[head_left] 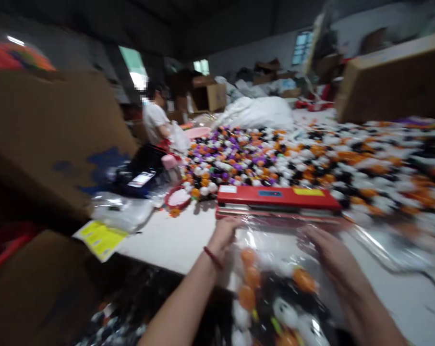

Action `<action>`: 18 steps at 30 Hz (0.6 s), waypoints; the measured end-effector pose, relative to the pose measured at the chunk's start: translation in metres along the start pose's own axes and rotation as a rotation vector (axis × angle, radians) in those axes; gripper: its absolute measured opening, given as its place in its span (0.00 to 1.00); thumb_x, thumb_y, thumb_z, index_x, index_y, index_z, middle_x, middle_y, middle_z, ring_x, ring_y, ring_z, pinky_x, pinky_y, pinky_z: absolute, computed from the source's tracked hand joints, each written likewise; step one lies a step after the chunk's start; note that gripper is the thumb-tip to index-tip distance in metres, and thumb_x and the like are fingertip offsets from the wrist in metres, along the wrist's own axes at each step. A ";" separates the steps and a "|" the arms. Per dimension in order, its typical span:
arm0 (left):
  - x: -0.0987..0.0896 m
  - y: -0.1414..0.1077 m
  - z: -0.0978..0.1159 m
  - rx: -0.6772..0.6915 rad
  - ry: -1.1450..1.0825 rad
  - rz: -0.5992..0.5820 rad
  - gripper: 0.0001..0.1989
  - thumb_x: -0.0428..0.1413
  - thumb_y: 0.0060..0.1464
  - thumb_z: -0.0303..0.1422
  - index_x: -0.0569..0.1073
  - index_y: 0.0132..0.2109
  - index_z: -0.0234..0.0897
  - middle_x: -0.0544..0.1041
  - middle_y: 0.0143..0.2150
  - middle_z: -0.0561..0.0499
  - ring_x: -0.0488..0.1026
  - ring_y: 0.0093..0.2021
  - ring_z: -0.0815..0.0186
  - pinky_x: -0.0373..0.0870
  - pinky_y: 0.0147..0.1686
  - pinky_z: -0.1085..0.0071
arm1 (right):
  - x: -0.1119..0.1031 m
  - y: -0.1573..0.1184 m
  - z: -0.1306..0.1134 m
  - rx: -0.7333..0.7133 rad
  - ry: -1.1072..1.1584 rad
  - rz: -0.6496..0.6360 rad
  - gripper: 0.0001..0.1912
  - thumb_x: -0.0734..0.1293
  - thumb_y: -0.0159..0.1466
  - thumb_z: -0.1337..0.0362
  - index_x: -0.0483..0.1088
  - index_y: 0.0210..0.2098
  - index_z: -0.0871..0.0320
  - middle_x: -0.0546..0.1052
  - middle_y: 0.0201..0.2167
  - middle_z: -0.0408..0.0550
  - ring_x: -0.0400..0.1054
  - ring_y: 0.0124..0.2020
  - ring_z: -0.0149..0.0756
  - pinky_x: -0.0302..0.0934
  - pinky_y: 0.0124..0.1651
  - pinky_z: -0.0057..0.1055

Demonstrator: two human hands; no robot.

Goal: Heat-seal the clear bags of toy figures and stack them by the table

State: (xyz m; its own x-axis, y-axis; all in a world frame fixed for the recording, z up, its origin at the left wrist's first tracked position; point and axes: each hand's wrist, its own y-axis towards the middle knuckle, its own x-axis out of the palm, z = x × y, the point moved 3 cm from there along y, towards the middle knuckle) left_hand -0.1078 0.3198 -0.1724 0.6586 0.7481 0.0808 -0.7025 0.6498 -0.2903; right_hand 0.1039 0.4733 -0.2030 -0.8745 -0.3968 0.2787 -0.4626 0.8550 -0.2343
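Observation:
A clear plastic bag (275,254) hangs between my two hands, its top edge at the front of a red bag sealer (275,199). Orange, white and black balls fill the bag's lower part. My left hand (226,235) is closed on the bag's upper left corner, close against the sealer. At the upper right corner, my right hand (323,245) grips the film, somewhat blurred. Whether the bag's edge lies inside the sealer's slot I cannot tell.
A large heap of small coloured balls (246,154) covers the table behind the sealer. Clear bags (120,211) and a yellow printed sheet (101,239) lie left. Cardboard boxes (55,139) stand at the left. A person in a white shirt (154,117) is further back.

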 end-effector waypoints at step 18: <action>0.010 0.031 -0.018 0.093 0.162 0.006 0.15 0.58 0.43 0.42 0.76 0.25 0.31 0.77 0.26 0.44 0.69 0.26 0.65 0.62 0.26 0.73 | 0.002 0.030 0.011 -0.030 0.145 0.033 0.22 0.79 0.43 0.53 0.72 0.27 0.61 0.75 0.22 0.47 0.68 0.21 0.32 0.65 0.24 0.26</action>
State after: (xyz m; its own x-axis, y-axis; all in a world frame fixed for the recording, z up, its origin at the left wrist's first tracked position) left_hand -0.1182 0.3455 -0.1981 0.6837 0.7256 -0.0774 -0.7236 0.6604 -0.2005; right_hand 0.0868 0.4945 -0.2198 -0.8582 -0.3178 0.4030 -0.4274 0.8774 -0.2182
